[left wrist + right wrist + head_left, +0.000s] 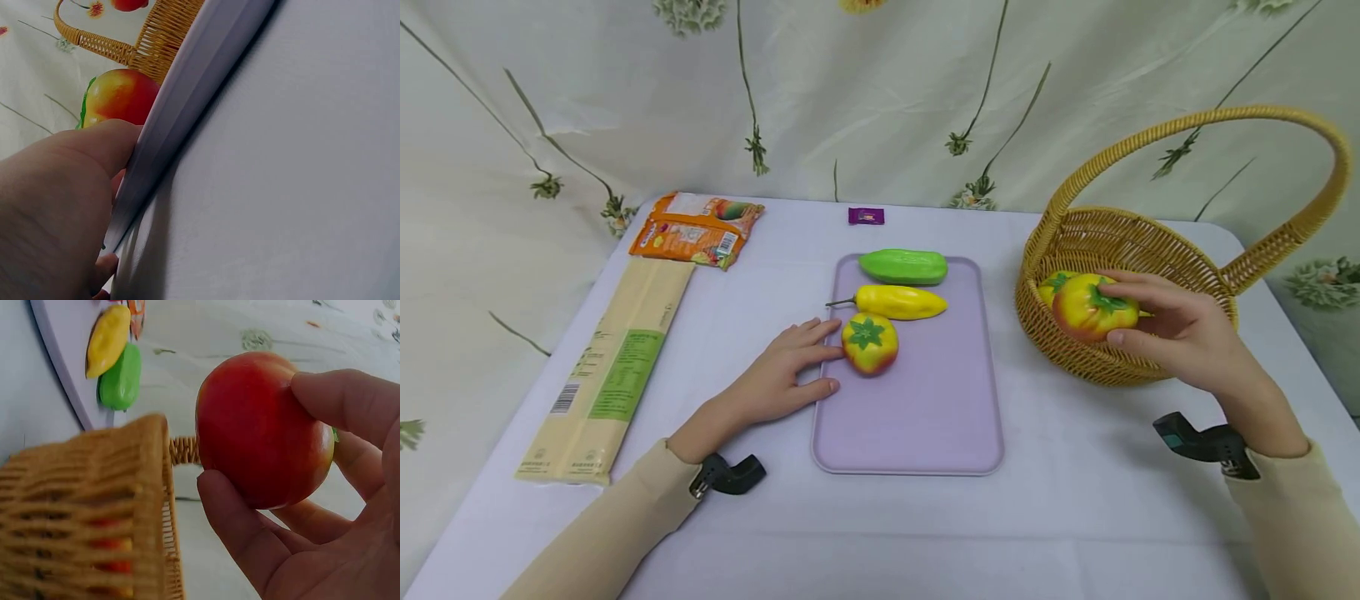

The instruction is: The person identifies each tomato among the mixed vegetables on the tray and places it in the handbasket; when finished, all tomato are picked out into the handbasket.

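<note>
My right hand (1187, 329) grips a yellow-red toy persimmon (1093, 308) with a green leafy top, held over the near left rim of the wicker basket (1097, 367). In the right wrist view its red underside shows between thumb and fingers. Another yellow fruit (1054, 285) lies inside the basket, partly hidden. My left hand (786, 371) rests with spread fingers at the left edge of the lilac tray (917, 425), its fingertips by a second persimmon (870, 343). Above that on the tray lie a yellow pepper (902, 302) and a green cucumber-like vegetable (904, 267).
An orange snack packet (696, 229) lies at the table's back left, above a long beige noodle package (617, 367). A small purple wrapped packet (866, 217) sits behind the tray. The basket's tall handle (1195, 125) arches up and to the right.
</note>
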Available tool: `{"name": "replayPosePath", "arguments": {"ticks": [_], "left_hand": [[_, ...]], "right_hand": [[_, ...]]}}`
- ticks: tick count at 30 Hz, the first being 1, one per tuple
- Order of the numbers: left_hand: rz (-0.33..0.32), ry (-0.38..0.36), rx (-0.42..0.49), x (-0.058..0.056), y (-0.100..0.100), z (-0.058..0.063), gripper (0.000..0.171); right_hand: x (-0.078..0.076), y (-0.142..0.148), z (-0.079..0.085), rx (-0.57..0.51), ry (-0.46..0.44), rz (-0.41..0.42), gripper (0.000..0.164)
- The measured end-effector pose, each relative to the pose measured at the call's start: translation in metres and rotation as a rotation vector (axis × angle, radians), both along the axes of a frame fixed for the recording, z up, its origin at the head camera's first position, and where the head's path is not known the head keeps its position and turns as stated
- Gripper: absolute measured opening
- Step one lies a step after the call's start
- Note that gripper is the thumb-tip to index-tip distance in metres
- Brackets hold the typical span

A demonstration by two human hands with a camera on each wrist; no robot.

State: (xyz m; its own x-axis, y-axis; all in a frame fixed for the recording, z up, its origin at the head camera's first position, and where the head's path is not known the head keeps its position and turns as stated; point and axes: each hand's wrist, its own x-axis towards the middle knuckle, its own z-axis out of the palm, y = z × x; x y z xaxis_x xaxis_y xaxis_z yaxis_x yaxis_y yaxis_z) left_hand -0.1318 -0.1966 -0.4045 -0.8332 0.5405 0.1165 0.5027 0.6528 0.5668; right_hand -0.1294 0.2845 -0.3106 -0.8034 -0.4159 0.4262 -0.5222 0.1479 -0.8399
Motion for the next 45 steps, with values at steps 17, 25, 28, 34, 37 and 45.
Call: {"name": "replayPosePath", "arguments": {"ticks": [17, 25, 28, 34, 37, 45], "left_hand": [[0.006, -0.015, -0.006, 0.001, 0.002, 0.004, 0.042], [0.008, -0.007, -0.011, 0.000, 0.001, 0.002, 0.043], [0.007, 0.000, -0.008, 0.000, 0.002, 0.002, 0.043], [0.008, -0.005, -0.009, 0.001, 0.002, 0.003, 0.043], [0.011, -0.013, -0.011, 0.001, 0.002, 0.003, 0.043], [0.011, -0.012, -0.014, 0.001, 0.002, 0.004, 0.043]], "right_hand": [[-0.018, 0.028, -0.015, 0.051, -0.101, -0.059, 0.053], [-0.023, 0.032, -0.020, 0.067, -0.153, -0.014, 0.052], [-0.024, 0.034, -0.022, 0.084, -0.162, -0.015, 0.052], [-0.026, 0.036, -0.024, 0.172, -0.149, -0.035, 0.049], [-0.027, 0.037, -0.025, 0.240, -0.151, -0.059, 0.047], [-0.028, 0.037, -0.028, 0.334, -0.171, -0.071, 0.044]]}}
